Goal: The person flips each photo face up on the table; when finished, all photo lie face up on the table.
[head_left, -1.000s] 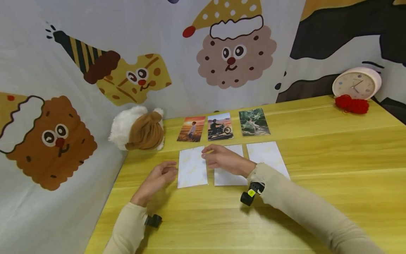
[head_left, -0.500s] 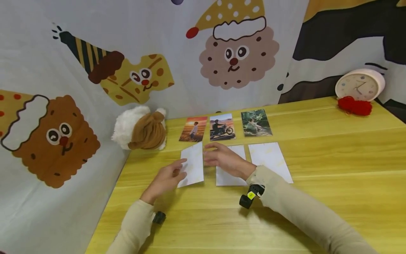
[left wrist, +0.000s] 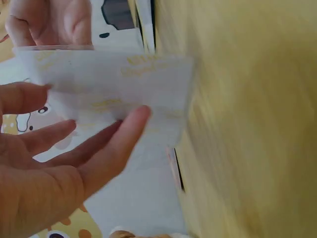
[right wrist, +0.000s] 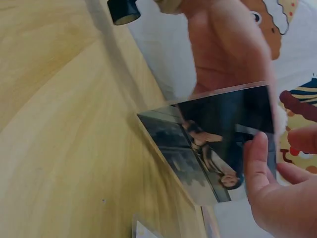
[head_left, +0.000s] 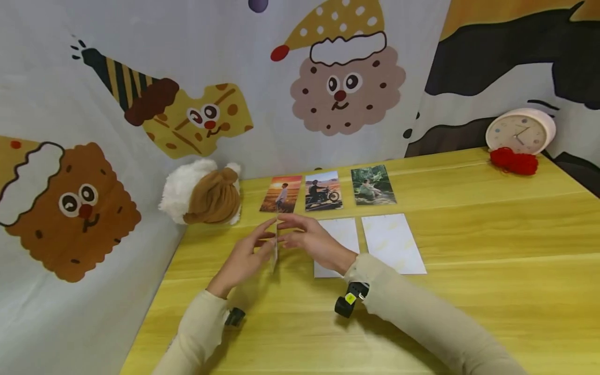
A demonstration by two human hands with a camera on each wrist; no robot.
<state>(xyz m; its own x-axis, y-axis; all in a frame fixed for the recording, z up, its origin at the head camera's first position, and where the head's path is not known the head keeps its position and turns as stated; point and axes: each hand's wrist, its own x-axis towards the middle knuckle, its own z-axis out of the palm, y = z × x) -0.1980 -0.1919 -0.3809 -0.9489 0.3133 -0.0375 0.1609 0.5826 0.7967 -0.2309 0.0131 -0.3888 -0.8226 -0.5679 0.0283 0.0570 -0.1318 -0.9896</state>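
Observation:
A photo card point(head_left: 275, 252) stands on edge between my hands, seen almost edge-on in the head view. My left hand point(head_left: 241, 260) holds it from the left, thumb and fingertips at its white back point(left wrist: 163, 79), which bears faint yellow print. From the other side my right hand point(head_left: 323, 245) holds it, the thumb on the picture face point(right wrist: 198, 148) and the other fingers by its upper edge. That face shows a person against a dark scene. Beside the right hand lies a face-down white card point(head_left: 344, 232), partly covered by it, then another white card point(head_left: 394, 244).
Behind them lie a sunset photo point(head_left: 281, 194), a motorcycle photo point(head_left: 323, 190) and a forest photo point(head_left: 373, 185), face up. A white and brown plush toy point(head_left: 201, 192) sits back left. A round clock point(head_left: 520, 133) and red yarn point(head_left: 513, 161) stand back right on the wooden table point(head_left: 469, 224).
The leftmost white card has gone from lying flat to standing on edge, its right side lifted. My right hand has moved left and my left hand right, closing on it.

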